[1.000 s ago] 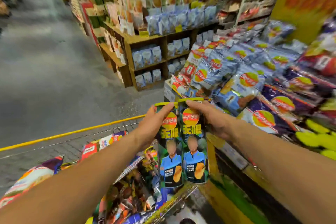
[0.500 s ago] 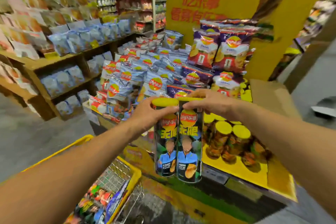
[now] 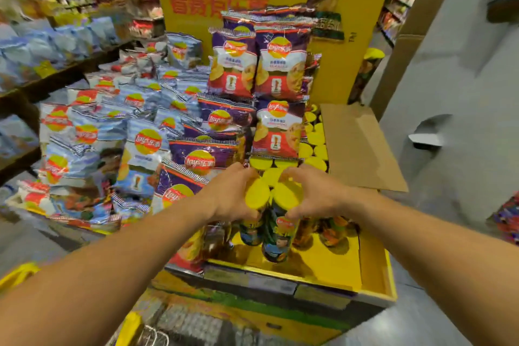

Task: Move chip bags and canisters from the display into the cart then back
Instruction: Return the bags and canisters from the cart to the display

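Item: 2 chip canisters, left canister (image 3: 256, 199), right canister (image 3: 283, 211) | Hold: our left hand (image 3: 233, 194) grips one, right hand (image 3: 314, 194) the other | Location: over yellow display tray (image 3: 323, 264), beside purple chip bags (image 3: 202, 154)

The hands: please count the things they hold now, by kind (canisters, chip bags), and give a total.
Canisters with yellow lids: 2, one in the left hand and one in the right hand.
Chip bags: 0 in the hands.
Total held: 2.
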